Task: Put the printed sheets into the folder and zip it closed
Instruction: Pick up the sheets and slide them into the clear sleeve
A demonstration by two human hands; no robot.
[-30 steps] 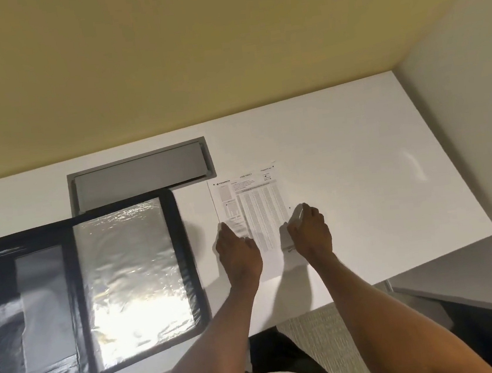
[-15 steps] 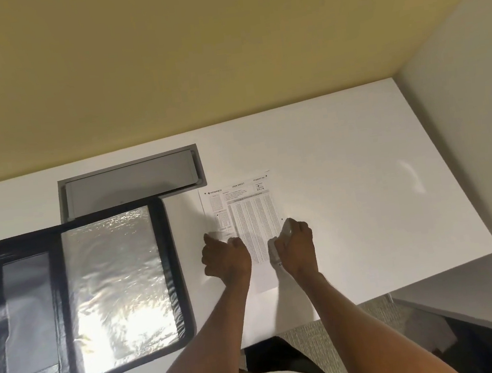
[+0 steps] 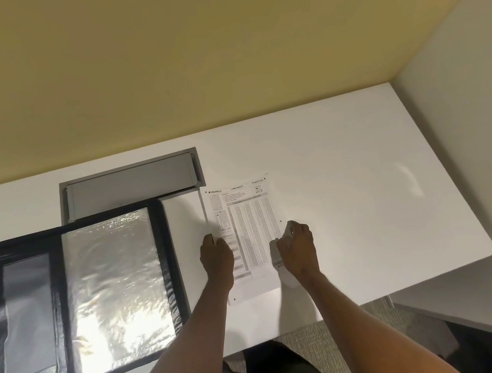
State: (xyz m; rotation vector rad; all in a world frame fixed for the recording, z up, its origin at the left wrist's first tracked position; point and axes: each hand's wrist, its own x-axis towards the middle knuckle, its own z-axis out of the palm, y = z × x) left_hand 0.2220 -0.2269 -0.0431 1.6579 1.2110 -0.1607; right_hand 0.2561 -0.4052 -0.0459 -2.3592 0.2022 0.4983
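Both hands are on the printed sheets point(image 3: 248, 235) here, and this looks like the gathering step, the very first part of the job. The sheets lie flat on the white surface point(image 3: 361, 188), in the middle of it, just right of the zip folder point(image 3: 97, 292) and near the front edge. The top one reads as an OMR answer sheet, header at the far end. The left hand point(image 3: 216, 258) sits at the left edge of the paper, fingers curled down onto it; whether it is pinching the edge or only pressing I cannot tell. The right hand point(image 3: 298, 249) is at the right edge, fingers curled around the margin, and the paper under it looks slightly lifted, so I judge it is grasping that side. The folder lies wide open at the left, its shiny plastic sleeve point(image 3: 115, 287) facing up on the right half, a dark pocket panel on the left half, the zip pull hanging at the near edge by the spine. Behind it, a grey cable hatch point(image 3: 131, 184) is set into the surface. Nothing is in the folder yet. Next move, as I see it: square the stack, lift it clear without creasing, carry it left and slide it into the sleeve, then fold the cover over and run the zip round.
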